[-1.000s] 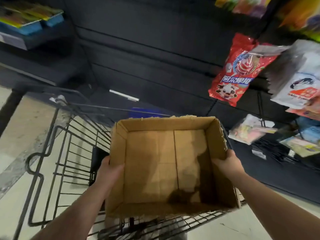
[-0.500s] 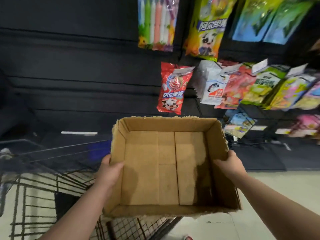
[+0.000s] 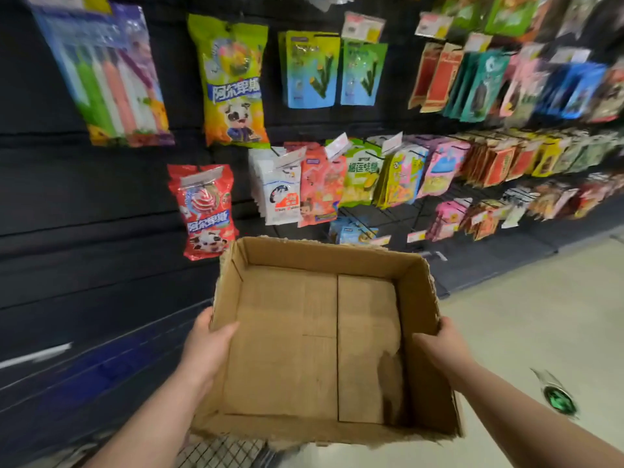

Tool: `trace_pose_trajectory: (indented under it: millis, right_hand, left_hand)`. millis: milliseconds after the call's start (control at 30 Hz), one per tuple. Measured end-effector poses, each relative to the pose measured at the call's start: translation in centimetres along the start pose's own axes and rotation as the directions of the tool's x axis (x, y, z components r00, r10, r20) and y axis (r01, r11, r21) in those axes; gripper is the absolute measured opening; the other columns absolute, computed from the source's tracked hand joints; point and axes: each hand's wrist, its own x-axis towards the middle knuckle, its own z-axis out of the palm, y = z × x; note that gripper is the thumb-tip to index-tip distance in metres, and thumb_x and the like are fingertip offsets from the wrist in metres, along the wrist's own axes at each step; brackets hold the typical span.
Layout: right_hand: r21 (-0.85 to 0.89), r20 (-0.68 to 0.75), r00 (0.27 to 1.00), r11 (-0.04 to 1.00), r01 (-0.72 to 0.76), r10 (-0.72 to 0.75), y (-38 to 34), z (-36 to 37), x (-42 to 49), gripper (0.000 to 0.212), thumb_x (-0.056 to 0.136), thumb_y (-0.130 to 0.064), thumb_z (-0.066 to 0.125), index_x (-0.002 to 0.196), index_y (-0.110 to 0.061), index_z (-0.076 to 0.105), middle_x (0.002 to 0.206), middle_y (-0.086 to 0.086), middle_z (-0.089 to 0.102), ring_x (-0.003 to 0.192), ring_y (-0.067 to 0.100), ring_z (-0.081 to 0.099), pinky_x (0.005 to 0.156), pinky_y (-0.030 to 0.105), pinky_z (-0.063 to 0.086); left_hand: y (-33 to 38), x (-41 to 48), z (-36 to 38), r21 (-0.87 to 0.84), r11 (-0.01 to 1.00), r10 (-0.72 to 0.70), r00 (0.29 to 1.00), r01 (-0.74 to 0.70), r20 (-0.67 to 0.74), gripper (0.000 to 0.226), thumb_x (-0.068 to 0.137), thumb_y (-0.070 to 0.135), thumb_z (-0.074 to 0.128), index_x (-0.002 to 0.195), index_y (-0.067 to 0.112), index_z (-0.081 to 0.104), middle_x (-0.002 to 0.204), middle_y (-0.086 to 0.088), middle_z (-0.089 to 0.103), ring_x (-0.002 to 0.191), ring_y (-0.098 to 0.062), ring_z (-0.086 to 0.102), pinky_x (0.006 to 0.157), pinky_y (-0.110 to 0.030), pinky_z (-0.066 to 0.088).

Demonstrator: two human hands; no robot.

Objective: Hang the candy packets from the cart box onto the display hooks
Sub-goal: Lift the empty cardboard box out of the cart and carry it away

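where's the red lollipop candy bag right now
In the head view, the red lollipop candy bag hangs on the dark display wall, left of centre, just above the cardboard box's far-left corner and below the yellow-green bag.

The cardboard box [image 3: 324,336] is open-topped and bare inside, free to reach into; far left of it the dark wall panel [image 3: 84,204] is free; to the far right, hanging packets [image 3: 364,177] crowd the hooks
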Motion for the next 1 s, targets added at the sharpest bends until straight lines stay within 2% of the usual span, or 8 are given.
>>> trace_pose_trajectory:
  millis: [233, 333, 500, 700, 767, 867, 933, 1000]
  right_hand:
    - [0.059, -0.095, 0.99, 0.994, -0.095, 0.1, 6.5, -9.1, 5.3, 0.046, 0.083, -0.022, 0.065, 0.122, -0.008, 0.046, 0.106, 0.014, 0.061, 0.093, 0.031, 0.062, 0.076, 0.036, 0.053]
    - [0.115, -0.124, 0.982, 0.985, -0.13, 0.144, 9.3, -12.9, 7.5, 0.044, 0.082, -0.019, 0.065, 0.121, -0.009, 0.046, 0.102, 0.012, 0.061, 0.088, 0.03, 0.063, 0.068, 0.033, 0.051]
    - [0.134, -0.188, 0.96, 0.973, -0.186, 0.209, 13.4, -18.7, 10.2, 0.043, 0.083, -0.018, 0.063, 0.121, -0.007, 0.046, 0.105, 0.013, 0.061, 0.095, 0.033, 0.063, 0.08, 0.039, 0.054]
    - [0.178, -0.231, 0.924, 0.947, -0.267, 0.304, 17.0, -23.2, 12.5, 0.048, 0.086, -0.017, 0.061, 0.128, -0.005, 0.04, 0.103, 0.011, 0.057, 0.09, 0.03, 0.062, 0.075, 0.039, 0.055]
    - [0.2, -0.248, 0.907, 0.934, -0.295, 0.339, 18.0, -24.1, 13.4, 0.053, 0.088, -0.016, 0.06, 0.134, -0.004, 0.037, 0.113, 0.016, 0.058, 0.093, 0.032, 0.062, 0.075, 0.038, 0.054]
    - [0.22, -0.278, 0.876, 0.914, -0.342, 0.395, 19.1, -25.3, 15.0, 0.059, 0.089, -0.016, 0.059, 0.14, -0.004, 0.032, 0.127, 0.019, 0.054, 0.1, 0.033, 0.061, 0.084, 0.042, 0.054]
    - [0.224, -0.308, 0.853, 0.904, -0.365, 0.421, 19.6, -26.2, 16.4, 0.059, 0.089, -0.018, 0.059, 0.139, -0.005, 0.032, 0.128, 0.018, 0.053, 0.096, 0.028, 0.059, 0.082, 0.041, 0.054]
    - [0.231, -0.338, 0.826, 0.891, -0.391, 0.45, 20.1, -26.9, 18.1, 0.057, 0.09, -0.019, 0.059, 0.138, -0.006, 0.033, 0.128, 0.016, 0.053, 0.089, 0.022, 0.053, 0.072, 0.034, 0.051]
  left_hand:
    - [3.5, -0.8, 12.9, 0.053, 0.998, 0.025, 0.99, -0.033, 0.137, 0.049, 0.092, 0.019, 0.06, 0.138, 0.02, 0.044, 0.105, -0.004, 0.058, 0.094, -0.026, 0.058, 0.076, -0.037, 0.049]
    - [4.5, -0.8, 18.6, 0.086, 0.996, 0.024, 0.986, -0.039, 0.164, 0.056, 0.089, 0.019, 0.063, 0.141, 0.019, 0.042, 0.117, -0.009, 0.061, 0.1, -0.031, 0.06, 0.088, -0.043, 0.051]
    - [6.0, -1.3, 27.5, 0.113, 0.992, 0.026, 0.966, -0.057, 0.259, 0.057, 0.09, 0.015, 0.063, 0.142, 0.016, 0.04, 0.117, -0.011, 0.058, 0.103, -0.03, 0.057, 0.092, -0.042, 0.048]
    - [7.3, -0.8, 36.0, 0.196, 0.974, 0.039, 0.942, -0.11, 0.334, 0.052, 0.088, 0.012, 0.063, 0.137, 0.016, 0.046, 0.118, -0.006, 0.059, 0.102, -0.028, 0.058, 0.092, -0.039, 0.048]
    - [8.0, -0.5, 38.4, 0.231, 0.963, 0.047, 0.934, -0.136, 0.353, 0.055, 0.09, 0.014, 0.062, 0.141, 0.016, 0.042, 0.127, -0.007, 0.054, 0.106, -0.027, 0.054, 0.088, -0.035, 0.045]
    - [9.0, 0.5, 42.6, 0.258, 0.951, 0.048, 0.906, -0.17, 0.42, 0.056, 0.092, 0.016, 0.06, 0.143, 0.016, 0.039, 0.133, -0.01, 0.053, 0.107, -0.027, 0.052, 0.087, -0.036, 0.043]
    - [9.6, 1.8, 45.7, 0.25, 0.947, 0.063, 0.879, -0.202, 0.473, 0.054, 0.092, 0.013, 0.059, 0.143, 0.014, 0.039, 0.132, -0.011, 0.054, 0.099, -0.023, 0.05, 0.083, -0.032, 0.041]
    - [10.0, 3.4, 48.8, 0.264, 0.941, 0.046, 0.852, -0.213, 0.521, 0.054, 0.093, 0.012, 0.058, 0.143, 0.013, 0.038, 0.133, -0.011, 0.053, 0.1, -0.022, 0.049, 0.083, -0.03, 0.037]
